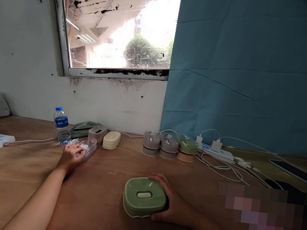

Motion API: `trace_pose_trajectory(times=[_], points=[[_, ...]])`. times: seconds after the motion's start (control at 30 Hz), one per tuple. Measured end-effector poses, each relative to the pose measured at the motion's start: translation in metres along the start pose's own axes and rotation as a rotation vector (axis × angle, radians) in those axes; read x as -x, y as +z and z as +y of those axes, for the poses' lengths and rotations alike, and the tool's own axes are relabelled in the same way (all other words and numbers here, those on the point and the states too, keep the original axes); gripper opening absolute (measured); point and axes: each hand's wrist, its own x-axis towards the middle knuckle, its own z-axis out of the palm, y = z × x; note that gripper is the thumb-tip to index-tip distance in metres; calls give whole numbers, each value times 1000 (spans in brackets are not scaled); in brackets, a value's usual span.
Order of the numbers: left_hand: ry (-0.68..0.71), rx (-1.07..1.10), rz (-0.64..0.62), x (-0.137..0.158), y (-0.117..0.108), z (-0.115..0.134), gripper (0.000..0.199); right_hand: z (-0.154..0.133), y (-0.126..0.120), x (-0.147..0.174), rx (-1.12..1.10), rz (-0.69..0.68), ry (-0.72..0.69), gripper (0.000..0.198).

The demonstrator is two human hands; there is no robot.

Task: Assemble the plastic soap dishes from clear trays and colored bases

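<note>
Across the brown tabletop (97,209)

I see the green lidded box (144,186) front and centre, the right hand (174,204) clasping its right end. Farther back, the left hand (71,157) has its fingers on clear plastic lids (91,151); whether they pinch, I can't tell.

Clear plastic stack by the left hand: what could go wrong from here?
The left hand might nudge the standing water bottle just beyond it. The clear plastic stack at that hand could slide, or several pieces might come up together. The right hand grips the green box at one end only, so it may swivel if pushed.
</note>
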Motion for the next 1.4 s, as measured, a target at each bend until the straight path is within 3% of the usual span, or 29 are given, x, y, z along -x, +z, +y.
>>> trace_pose_trajectory(times=[0.4,0.5,0.6,0.67,0.77,0.9,1.0,1.13,1.4], points=[[20,32,-3,0,2,-5,24,-1,4,0,-40,1,24,94],[18,10,73,-7,-7,10,24,1,4,1,-82,16,40,97],[26,102,143,-16,-22,51,27,2,4,1,-116,43,39,100],[68,245,78,-19,-33,90,24,2,4,1,-133,57,53,100],[188,518,-160,-11,-43,149,29,0,3,1,-146,91,43,100],[329,771,-512,11,-35,198,76,-3,2,2,-123,149,-10,96],[277,861,-608,23,-20,207,90,-4,1,2,-132,163,-38,94],[172,927,-603,25,-11,204,88,-5,2,2,-167,144,-48,92],[107,1097,-571,16,-13,196,56,-2,4,1,-228,114,-35,108]])
